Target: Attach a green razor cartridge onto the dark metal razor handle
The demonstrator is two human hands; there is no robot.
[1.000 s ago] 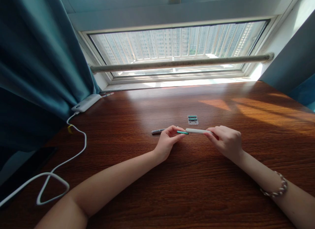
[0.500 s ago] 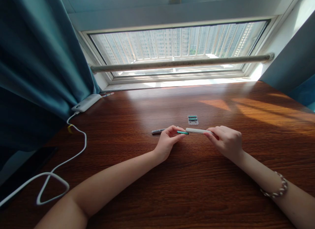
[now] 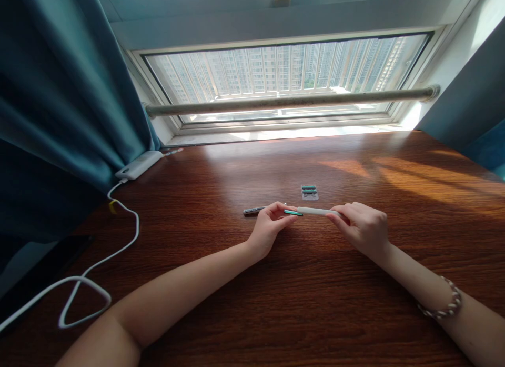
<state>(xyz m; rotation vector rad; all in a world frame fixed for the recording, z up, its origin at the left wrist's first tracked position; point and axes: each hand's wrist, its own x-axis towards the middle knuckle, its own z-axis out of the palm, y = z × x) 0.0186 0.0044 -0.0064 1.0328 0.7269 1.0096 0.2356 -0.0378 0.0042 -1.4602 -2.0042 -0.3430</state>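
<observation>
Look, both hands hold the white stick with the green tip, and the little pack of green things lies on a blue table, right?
Not quite: the table is dark brown wood, not blue, as the head view shows. The left hand and right hand do hold the white stick, and the little pack lies beyond it.

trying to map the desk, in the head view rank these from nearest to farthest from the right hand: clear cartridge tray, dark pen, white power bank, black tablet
1. Clear cartridge tray: just beyond the right hand, slightly to its left.
2. Dark pen: on the desk past the left hand.
3. White power bank: far left, at the curtain's foot.
4. Black tablet: at the left desk edge, farthest.
</observation>
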